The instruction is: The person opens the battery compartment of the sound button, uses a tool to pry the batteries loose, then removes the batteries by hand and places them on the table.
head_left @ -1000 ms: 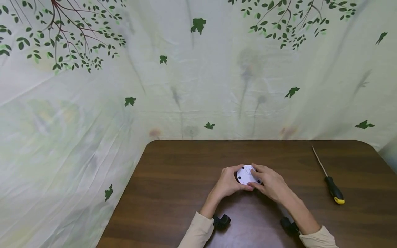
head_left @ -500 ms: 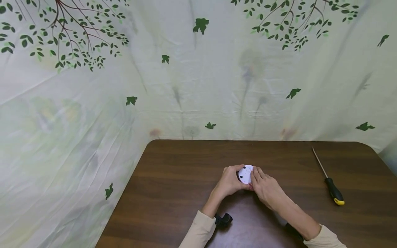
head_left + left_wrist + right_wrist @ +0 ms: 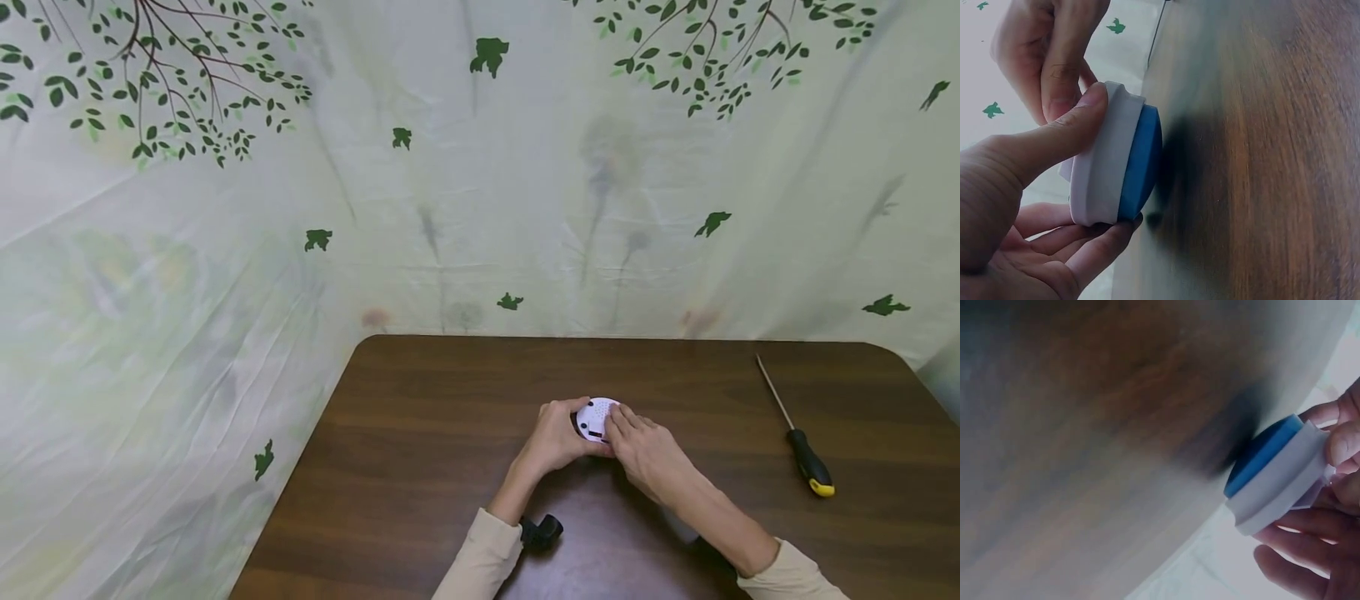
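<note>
Both hands hold a round white button buzzer (image 3: 594, 414), tilted so its underside with small holes and dark feet faces up. Its blue top (image 3: 1141, 164) faces the table. My left hand (image 3: 558, 437) grips the rim, thumb on one side and fingers on the other. My right hand (image 3: 651, 460) has its fingers bent at the underside, pinching near a pale flap-like cover (image 3: 1310, 496) that stands out from the base. A dark slot shows beside the right fingertips in the head view. The right fingers hide part of the underside.
A screwdriver (image 3: 808, 458) with a black and yellow handle lies on the brown wooden table (image 3: 420, 467) to the right, its shaft pointing to the back edge. Behind the table hangs a pale cloth (image 3: 525, 183) with printed leaves. A black wrist camera (image 3: 542, 532) sits under the left wrist.
My right hand has turned over the buzzer, its fingers now drawn together on the right part of the underside. A dark slot has appeared in the underside. My left hand keeps its grip.
</note>
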Available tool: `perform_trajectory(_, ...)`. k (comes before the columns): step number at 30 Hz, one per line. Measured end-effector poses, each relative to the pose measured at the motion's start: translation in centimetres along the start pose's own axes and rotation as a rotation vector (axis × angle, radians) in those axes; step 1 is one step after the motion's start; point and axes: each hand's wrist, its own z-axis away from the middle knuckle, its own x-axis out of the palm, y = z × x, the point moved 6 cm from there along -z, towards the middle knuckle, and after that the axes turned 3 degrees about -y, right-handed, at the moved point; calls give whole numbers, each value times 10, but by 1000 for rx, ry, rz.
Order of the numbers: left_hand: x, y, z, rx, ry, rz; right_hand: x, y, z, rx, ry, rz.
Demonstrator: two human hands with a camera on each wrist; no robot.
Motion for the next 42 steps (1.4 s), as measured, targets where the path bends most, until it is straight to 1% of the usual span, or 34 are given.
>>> perform_trajectory(1,0,0,0,-2,-1,1,0,0,0,-3,19,-10)
perform_trajectory(4,-1,1,0,-4,-2,-5,-2,0,2,2,40,-36)
perform_trajectory(8,-2,1,2,-5,8,-7,-4,-4,5,2,55,-31)
perform_trajectory(13,-2,2,3,-16,1,1,-5,-6,9,0,119,-32)
perform_trajectory(15,-2,2,3,-25,-7,8,-5,-5,11,7,146,-56)
perform_trajectory(17,-2,2,4,-35,-11,12,-5,-2,12,33,140,-105)
perform_trajectory(19,-2,1,4,-43,-15,16,-5,4,13,88,106,-187)
perform_trajectory(21,-3,1,4,-45,-20,15,-4,11,14,177,67,-308)
perform_trajectory(23,-3,0,5,-46,-24,11,-1,19,16,277,33,-458)
perform_trajectory(25,-3,-1,5,-42,-24,7,4,27,20,384,6,-629)
perform_trajectory(27,-3,-1,6,-38,-19,6,12,33,23,488,-26,-777)
perform_trajectory(30,-3,-2,5,-41,-13,9,24,40,28,613,-69,-943)
perform_trajectory(33,-2,-3,5,-54,-16,14,33,42,32,689,-85,-1038)
perform_trajectory(35,-2,-4,5,-65,-21,16,36,44,34,720,-69,-1076)
perform_trajectory(39,-2,-4,5,-54,-25,10,33,48,37,757,-4,-1088)
perform_trajectory(42,-3,-5,6,-42,-20,7,31,53,37,793,22,-1060)
